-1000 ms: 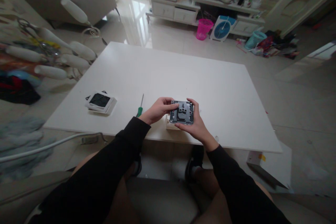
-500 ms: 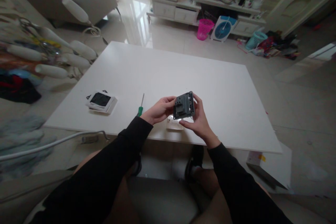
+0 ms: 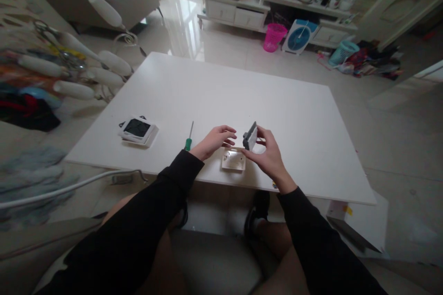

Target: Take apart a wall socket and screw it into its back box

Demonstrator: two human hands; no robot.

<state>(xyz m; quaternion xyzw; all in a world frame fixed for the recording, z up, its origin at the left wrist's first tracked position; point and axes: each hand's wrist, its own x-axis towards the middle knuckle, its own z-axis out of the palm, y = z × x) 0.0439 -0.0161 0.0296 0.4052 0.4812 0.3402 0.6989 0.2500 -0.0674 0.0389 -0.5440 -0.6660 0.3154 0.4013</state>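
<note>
My right hand (image 3: 268, 152) grips an electrical wall plate (image 3: 250, 136) by its edges, with its dark grey back turned to the left and a white side facing the palm. Whether it is a switch or a socket I cannot tell. To its left, my left hand (image 3: 217, 140) is off the plate, fingers stretched and slightly apart with nothing in them. Below both hands, an open white mounting box (image 3: 233, 160) lies on the table near its front edge. A screwdriver (image 3: 189, 138) with a green handle rests left of my left hand.
On the left of the white table (image 3: 221, 87) sits a stack of white plates and boxes (image 3: 139, 130) topped by a black part. A lamp with white shades (image 3: 107, 62) stands close to the table's left edge. A small yellow and dark item (image 3: 274, 185) shows beside my right wrist.
My left hand has let go of the wall plate. My right hand has turned the plate edge-on and moved it slightly right, so the mounting box beneath shows more fully.
</note>
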